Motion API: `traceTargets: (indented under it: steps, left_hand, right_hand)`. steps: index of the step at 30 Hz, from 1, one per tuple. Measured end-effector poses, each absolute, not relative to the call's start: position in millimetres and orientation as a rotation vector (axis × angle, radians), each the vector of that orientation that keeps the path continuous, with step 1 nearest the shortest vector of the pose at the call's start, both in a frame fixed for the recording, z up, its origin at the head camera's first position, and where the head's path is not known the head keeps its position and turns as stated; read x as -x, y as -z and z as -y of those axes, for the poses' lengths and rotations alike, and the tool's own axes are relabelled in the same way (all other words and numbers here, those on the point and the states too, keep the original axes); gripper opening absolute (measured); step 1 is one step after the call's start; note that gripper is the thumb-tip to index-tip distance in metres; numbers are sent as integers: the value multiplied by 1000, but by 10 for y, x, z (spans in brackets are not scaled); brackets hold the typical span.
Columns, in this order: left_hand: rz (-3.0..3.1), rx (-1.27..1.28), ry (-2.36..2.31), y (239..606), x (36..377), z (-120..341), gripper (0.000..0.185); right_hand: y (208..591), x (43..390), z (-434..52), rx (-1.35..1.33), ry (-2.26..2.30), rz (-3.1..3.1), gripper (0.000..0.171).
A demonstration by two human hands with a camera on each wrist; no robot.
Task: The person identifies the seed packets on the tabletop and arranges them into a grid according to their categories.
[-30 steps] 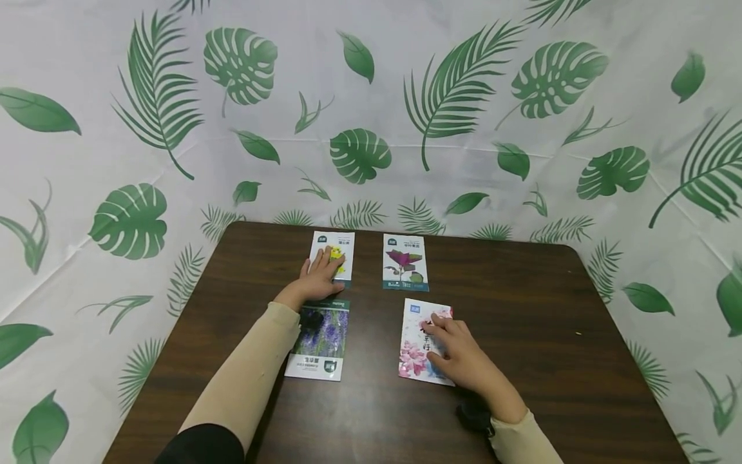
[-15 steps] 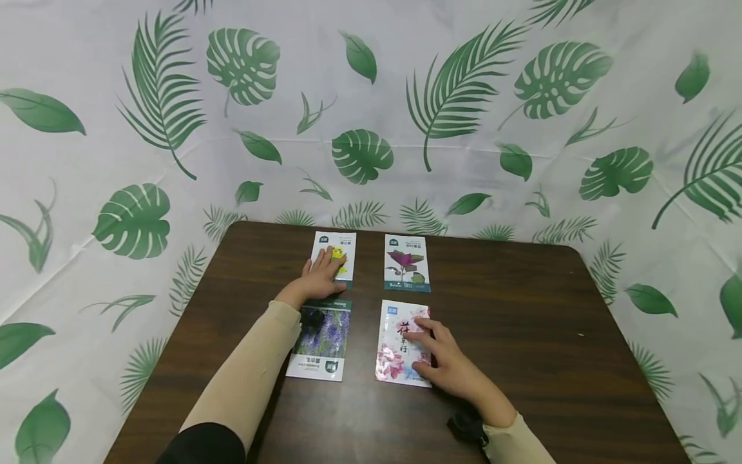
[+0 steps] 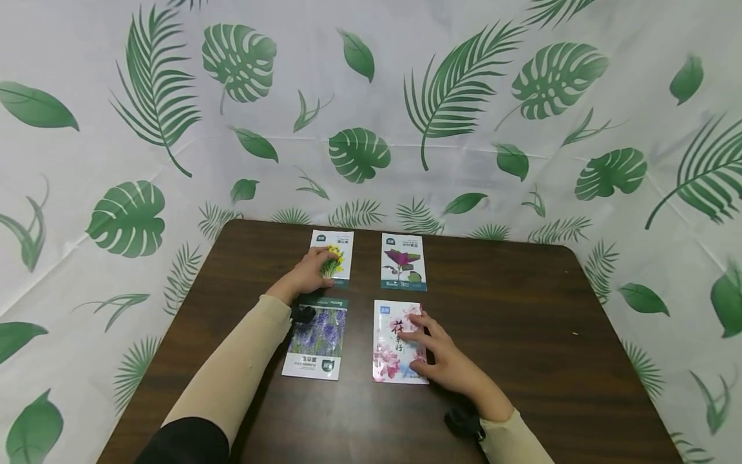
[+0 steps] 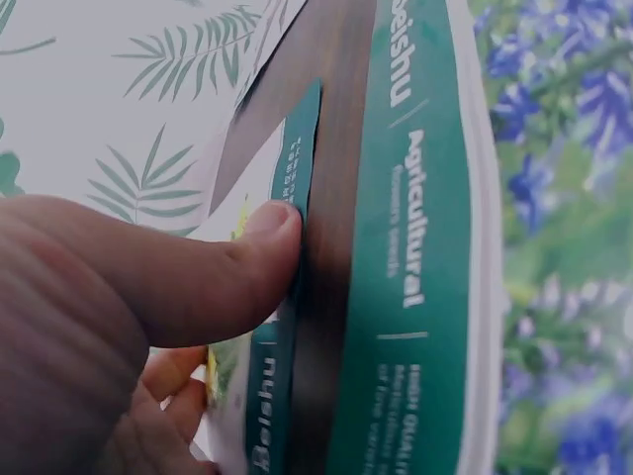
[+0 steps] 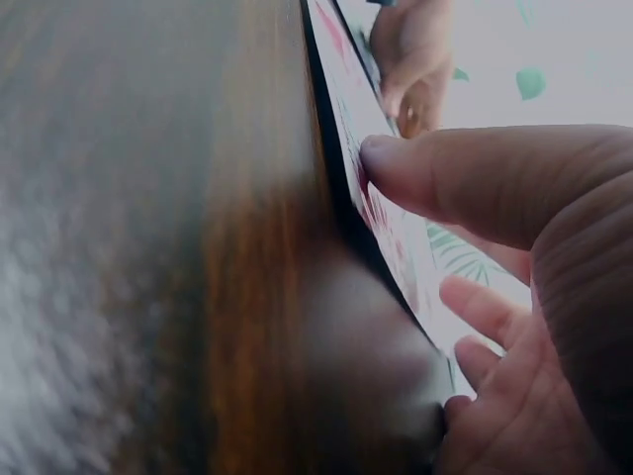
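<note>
Four seed packets is beyond my count, so several seed packets lie flat in two rows. At the far left, my left hand rests on the packet with yellow flowers; its thumb lies on the green lower strip. Below my left wrist is the packet with purple flowers, partly covered by the wrist camera. My right hand touches the right side of the pink-blossom packet with spread, relaxed fingers. Beyond it lies the packet with a magenta flower, untouched.
The packets lie on a dark wooden table, with its far edge close to a white leaf-patterned cloth. A small pale speck shows on the table at the right.
My right hand has slid the pink-blossom packet left, beneath the magenta-flower packet. My left hand has shifted slightly left on the yellow-flower packet, its fingers drawn in.
</note>
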State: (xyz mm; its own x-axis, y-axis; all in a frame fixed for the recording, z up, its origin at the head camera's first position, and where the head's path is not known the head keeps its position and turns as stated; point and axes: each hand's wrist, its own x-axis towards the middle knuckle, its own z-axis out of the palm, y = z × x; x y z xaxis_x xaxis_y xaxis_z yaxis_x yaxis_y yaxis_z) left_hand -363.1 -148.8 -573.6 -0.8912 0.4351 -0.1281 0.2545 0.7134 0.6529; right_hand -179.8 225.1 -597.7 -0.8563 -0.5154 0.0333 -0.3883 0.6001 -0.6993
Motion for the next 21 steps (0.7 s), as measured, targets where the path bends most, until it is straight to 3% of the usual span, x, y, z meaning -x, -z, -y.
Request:
traceTargets:
  steps: [6, 13, 21]
  left_hand:
    - [-2695, -449, -897, 5734, 3587, 1436, 52]
    - [-2772, -547, -726, 5692, 3537, 1359, 50]
    - [-2708, -645, -1044, 5494, 3185, 1271, 50]
  right_hand:
    - [5983, 1810, -2246, 765, 1151, -2585, 57]
    - [5992, 1836, -2294, 678, 1215, -2509, 57]
    - [6005, 1907, -2411, 598, 1369, -2473, 54]
